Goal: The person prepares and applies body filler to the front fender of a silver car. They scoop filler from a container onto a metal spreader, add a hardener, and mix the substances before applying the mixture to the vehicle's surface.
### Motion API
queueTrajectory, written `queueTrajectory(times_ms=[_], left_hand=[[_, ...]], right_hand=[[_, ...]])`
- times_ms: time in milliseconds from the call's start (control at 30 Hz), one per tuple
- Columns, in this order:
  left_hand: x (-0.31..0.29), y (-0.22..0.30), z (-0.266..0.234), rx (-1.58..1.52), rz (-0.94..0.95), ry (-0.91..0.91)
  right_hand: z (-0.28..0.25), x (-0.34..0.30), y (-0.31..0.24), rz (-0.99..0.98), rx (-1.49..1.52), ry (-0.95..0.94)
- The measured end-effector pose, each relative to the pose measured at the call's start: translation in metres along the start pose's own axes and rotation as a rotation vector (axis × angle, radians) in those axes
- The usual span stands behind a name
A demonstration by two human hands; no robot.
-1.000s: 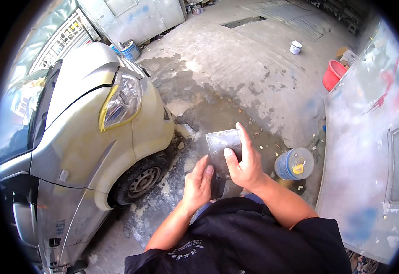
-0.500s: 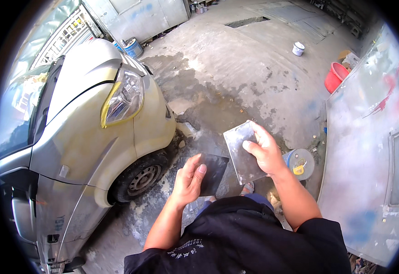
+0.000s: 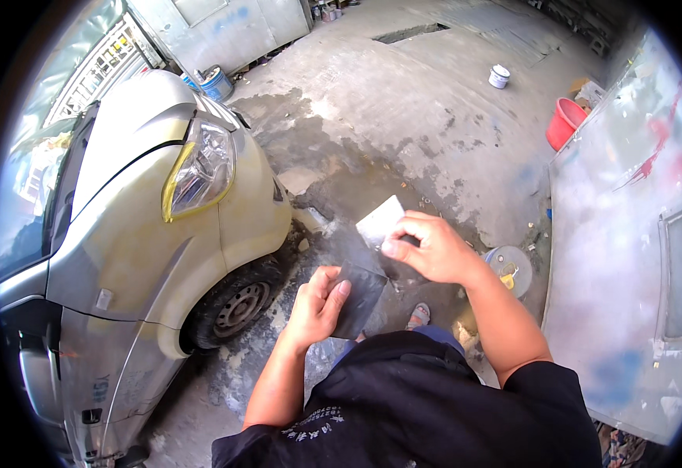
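Note:
My left hand (image 3: 315, 310) is closed on a dark grey rectangular sheet (image 3: 363, 300), thumb on top, which looks like sandpaper. Just above and to the right, my right hand (image 3: 437, 248) pinches a thin light grey rectangular plate (image 3: 380, 221), its pale face catching the light; its material I cannot tell. The plate's lower part is hidden behind my fingers. Both hands are in front of my body, apart from the silver car (image 3: 142, 269) on the left. Yellowish patches cover its front fender, and yellow tape edges the headlight (image 3: 204, 168).
The car's front wheel (image 3: 237, 306) is left of my hands. A lidded bucket (image 3: 510, 269) stands beside my right forearm. Farther off are a red basin (image 3: 565, 123), a small white can (image 3: 499, 76) and a blue bucket (image 3: 217, 83). A paint-marked panel (image 3: 618, 257) rises at right.
My right hand has turned over and shifted slightly left, tilting the light plate away so less of it shows. My left hand keeps its hold; the view has shifted slightly.

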State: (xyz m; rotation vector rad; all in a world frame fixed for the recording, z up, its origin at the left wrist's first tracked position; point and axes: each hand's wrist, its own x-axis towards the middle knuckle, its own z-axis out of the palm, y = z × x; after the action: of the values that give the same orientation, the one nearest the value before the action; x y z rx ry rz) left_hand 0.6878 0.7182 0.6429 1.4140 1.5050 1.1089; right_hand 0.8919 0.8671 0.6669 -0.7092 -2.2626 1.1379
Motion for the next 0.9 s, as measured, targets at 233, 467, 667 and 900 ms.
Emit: queueTrajectory(times_ms=[233,467,667,900], left_hand=[[0.004,-0.008,-0.002,0.027,0.048,0.074],[0.001,-0.023,-0.010,-0.517,0.035,0.361],[0.009,-0.016,0.022,-0.665,0.001,0.501],[0.006,-0.008,0.040,-0.135,0.087,0.450]], right_hand=[[0.039,-0.002,-0.007,-0.026,0.107,-0.076],[0.033,-0.031,0.022,0.295,0.228,0.202],[0.063,-0.037,0.001,0.172,0.218,0.463],[0.072,-0.026,-0.017,0.101,0.174,0.500]])
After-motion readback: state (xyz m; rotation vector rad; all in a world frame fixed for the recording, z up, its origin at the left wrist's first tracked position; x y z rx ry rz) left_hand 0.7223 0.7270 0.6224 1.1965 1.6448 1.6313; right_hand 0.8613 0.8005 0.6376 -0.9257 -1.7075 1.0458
